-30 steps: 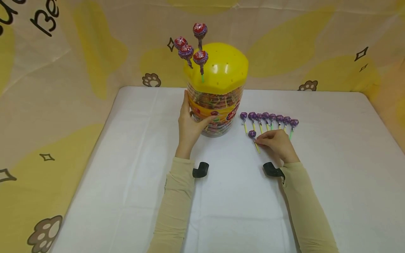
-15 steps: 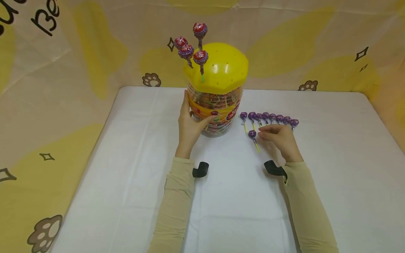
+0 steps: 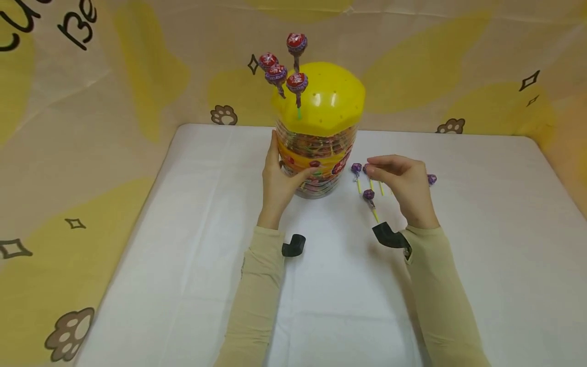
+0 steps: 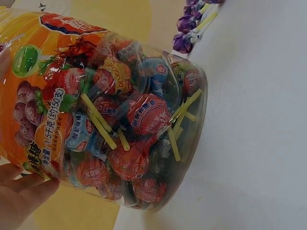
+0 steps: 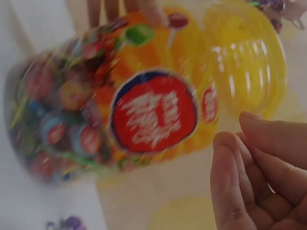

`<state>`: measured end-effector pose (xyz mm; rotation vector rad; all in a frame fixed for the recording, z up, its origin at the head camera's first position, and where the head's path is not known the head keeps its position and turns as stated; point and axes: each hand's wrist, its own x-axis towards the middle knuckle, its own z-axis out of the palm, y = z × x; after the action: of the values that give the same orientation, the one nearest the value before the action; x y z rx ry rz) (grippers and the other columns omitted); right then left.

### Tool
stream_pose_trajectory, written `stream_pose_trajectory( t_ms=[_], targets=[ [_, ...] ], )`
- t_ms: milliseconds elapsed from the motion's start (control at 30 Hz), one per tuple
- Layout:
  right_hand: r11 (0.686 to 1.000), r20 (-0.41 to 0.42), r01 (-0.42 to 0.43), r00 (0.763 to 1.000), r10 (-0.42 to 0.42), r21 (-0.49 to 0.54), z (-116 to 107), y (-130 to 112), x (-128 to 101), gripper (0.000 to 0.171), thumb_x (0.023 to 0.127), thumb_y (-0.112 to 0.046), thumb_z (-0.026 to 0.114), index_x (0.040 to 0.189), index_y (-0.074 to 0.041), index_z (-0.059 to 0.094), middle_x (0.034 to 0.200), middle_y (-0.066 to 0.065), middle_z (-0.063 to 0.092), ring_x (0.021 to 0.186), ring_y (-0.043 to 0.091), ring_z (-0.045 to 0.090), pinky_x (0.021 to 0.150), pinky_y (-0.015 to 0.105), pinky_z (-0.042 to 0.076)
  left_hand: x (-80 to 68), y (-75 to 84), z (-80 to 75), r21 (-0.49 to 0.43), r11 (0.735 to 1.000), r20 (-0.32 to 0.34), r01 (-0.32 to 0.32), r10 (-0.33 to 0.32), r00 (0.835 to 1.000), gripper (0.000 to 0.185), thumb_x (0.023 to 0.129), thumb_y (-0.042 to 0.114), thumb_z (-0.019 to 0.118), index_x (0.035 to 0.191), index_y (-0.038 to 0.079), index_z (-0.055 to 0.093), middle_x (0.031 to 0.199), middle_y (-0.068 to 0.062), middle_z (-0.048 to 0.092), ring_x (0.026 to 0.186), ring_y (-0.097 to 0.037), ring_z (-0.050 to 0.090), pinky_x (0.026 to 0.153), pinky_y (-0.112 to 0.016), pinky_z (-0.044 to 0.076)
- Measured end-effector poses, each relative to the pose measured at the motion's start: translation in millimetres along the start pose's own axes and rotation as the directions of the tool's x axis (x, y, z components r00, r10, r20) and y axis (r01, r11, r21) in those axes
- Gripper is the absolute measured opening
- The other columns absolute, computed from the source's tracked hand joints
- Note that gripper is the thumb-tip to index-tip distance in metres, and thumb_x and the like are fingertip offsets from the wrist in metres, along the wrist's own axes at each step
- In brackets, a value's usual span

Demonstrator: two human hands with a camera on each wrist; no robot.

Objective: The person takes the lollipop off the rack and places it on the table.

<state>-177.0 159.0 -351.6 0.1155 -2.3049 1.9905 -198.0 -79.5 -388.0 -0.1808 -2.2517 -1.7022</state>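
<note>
At the bottom of the head view two beige sleeves run up from the frame's lower edge onto the white table [image 3: 481, 244]. A little above centre, one purple lollipop [image 3: 368, 194] lies apart from the rest, its yellow stick pointing down toward the right wrist. Just above it the right hand [image 3: 403, 183] hovers over the row of purple lollipops [image 3: 356, 168], wrist raised, fingers bent with their tips drawn toward the thumb at the hand's left end; whether they pinch a stick cannot be told, since the hand hides most of the row and the right wrist view shows only curled fingertips with nothing between them. Left of centre, the left hand [image 3: 281, 178] stands edge-on against the lollipop jar [image 3: 316, 163], thumb and fingers curved round its clear wall, forearm lying straight up the table. The jar stands upright in the upper middle of the frame, packed with wrapped sweets, its yellow lid [image 3: 327, 99] bearing four lollipops in the lid [image 3: 295, 81] stuck into holes at its left side. A likely slip: a loose fingertip grip on a thin stick could drop a sweet, or the low hand could brush and scatter the row.
</note>
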Motion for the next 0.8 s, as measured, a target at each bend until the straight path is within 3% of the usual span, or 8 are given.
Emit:
stream_pose_trajectory(
  t_ms=[300, 467, 800],
  targets=[
    [0.978, 0.002, 0.145, 0.989, -0.147, 0.151, 22, -35, 7, 0.016, 0.08, -0.005, 0.075, 0.094, 0.003, 0.073, 0.089, 0.008, 0.071, 0.079, 0.019, 0.066, 0.075, 0.023, 0.055, 0.4, -0.2, 0.0, 0.013, 1.0, -0.001, 0.002, -0.002, 1.0, 0.106, 0.075, 0.023, 0.082, 0.152, 0.009, 0.011, 0.153, -0.011, 0.023, 0.137, -0.022, 0.027, 0.109, -0.04, 0.033],
    [0.947, -0.001, 0.246, 0.968, -0.251, 0.205, 36, -52, 12, 0.014, 0.08, 0.0, 0.073, 0.093, 0.006, 0.072, 0.093, 0.012, 0.07, 0.08, 0.021, 0.066, 0.077, 0.026, 0.055, 0.5, 0.5, 0.0, 0.011, 1.0, 0.001, 0.01, -0.01, 1.0, 0.106, 0.075, 0.024, 0.082, 0.152, 0.01, 0.011, 0.153, -0.01, 0.023, 0.137, -0.02, 0.028, 0.109, -0.038, 0.032],
    [0.908, -0.026, 0.395, 0.918, -0.395, 0.139, 69, -84, 17, 0.02, 0.082, 0.002, 0.07, 0.1, 0.009, 0.069, 0.096, 0.013, 0.07, 0.086, 0.022, 0.067, 0.082, 0.031, 0.054, 0.1, 1.5, -1.6, 0.012, 0.999, 0.014, 0.049, -0.049, 0.999, 0.103, 0.077, 0.027, 0.079, 0.153, 0.013, 0.011, 0.154, -0.007, 0.023, 0.138, -0.019, 0.027, 0.109, -0.038, 0.031]
  ],
)
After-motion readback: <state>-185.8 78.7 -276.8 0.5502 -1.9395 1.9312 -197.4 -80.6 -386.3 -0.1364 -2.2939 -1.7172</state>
